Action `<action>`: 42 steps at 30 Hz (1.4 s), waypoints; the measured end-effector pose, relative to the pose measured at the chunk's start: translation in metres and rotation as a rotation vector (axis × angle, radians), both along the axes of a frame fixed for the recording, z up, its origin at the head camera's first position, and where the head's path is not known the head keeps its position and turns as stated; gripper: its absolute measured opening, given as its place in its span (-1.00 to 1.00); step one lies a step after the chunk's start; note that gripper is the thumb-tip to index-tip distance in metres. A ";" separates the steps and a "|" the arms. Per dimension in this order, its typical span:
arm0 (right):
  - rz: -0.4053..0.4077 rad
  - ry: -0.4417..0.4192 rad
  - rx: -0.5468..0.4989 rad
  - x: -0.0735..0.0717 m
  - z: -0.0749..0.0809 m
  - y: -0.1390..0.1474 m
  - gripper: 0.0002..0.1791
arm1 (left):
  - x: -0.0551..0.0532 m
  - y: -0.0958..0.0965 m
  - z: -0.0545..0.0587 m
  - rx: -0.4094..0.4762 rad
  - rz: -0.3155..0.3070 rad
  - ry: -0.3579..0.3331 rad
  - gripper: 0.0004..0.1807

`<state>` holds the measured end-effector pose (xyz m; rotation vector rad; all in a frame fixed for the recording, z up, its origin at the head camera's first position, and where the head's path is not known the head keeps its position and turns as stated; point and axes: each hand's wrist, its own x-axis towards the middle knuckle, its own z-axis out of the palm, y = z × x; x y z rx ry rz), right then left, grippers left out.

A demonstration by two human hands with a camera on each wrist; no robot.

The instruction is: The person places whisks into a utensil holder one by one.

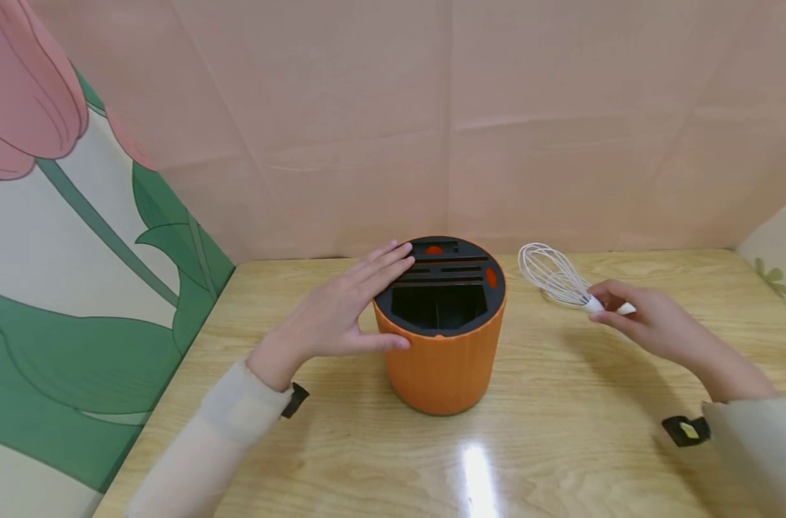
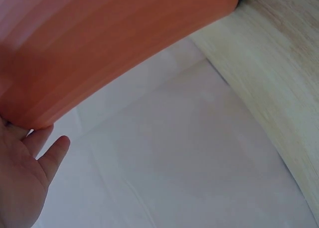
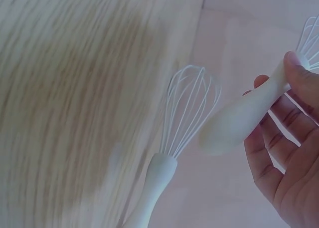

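An orange utensil holder (image 1: 441,370) with a black slotted top (image 1: 441,270) stands upright on the table. My left hand (image 1: 341,309) rests against its left side, fingers straight over the rim and thumb along the front wall. In the left wrist view that hand (image 2: 20,178) shows at the lower left, against the orange wall (image 2: 114,48). To the right of the holder, my right hand (image 1: 646,316) pinches a white whisk (image 1: 555,277) near its collar, wires pointing left and away. Its bulbous handle (image 3: 239,118) shows in the right wrist view.
A second white whisk (image 3: 164,168) appears beside the held one in the right wrist view; the head view shows just one. The wooden table (image 1: 542,446) ends at a pink backdrop (image 1: 341,129). A flower-print sheet (image 1: 88,345) hangs on the left.
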<state>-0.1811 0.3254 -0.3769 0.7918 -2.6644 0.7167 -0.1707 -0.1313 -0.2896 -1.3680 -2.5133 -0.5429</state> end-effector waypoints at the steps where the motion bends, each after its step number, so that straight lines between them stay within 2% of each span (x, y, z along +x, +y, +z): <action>1: 0.002 0.004 -0.006 0.000 0.001 -0.001 -0.68 | 0.000 0.000 0.000 0.002 -0.001 0.002 0.12; 7: 0.018 0.020 -0.056 -0.001 0.003 -0.008 -0.67 | -0.002 0.001 0.001 0.015 -0.011 0.012 0.11; 16: 0.026 -0.014 -0.138 -0.002 0.011 -0.018 -0.66 | -0.004 0.001 0.001 0.010 -0.012 0.025 0.11; 21: -0.008 -0.058 -0.216 0.001 0.016 -0.024 -0.74 | -0.004 0.002 0.000 -0.002 -0.005 0.012 0.11; 25: -0.068 -0.099 -0.266 0.004 0.021 -0.032 -0.72 | -0.002 0.003 -0.001 -0.003 0.003 -0.008 0.12; 28: -0.083 -0.105 -0.269 0.004 0.025 -0.038 -0.71 | 0.000 0.003 -0.001 -0.001 0.014 -0.020 0.13; 35: -0.019 -0.046 -0.298 0.001 0.029 -0.049 -0.66 | 0.002 0.003 -0.001 0.012 0.022 -0.024 0.13; 42: 0.042 -0.028 -0.375 0.001 0.044 -0.066 -0.66 | 0.000 0.000 -0.003 0.036 0.012 -0.012 0.12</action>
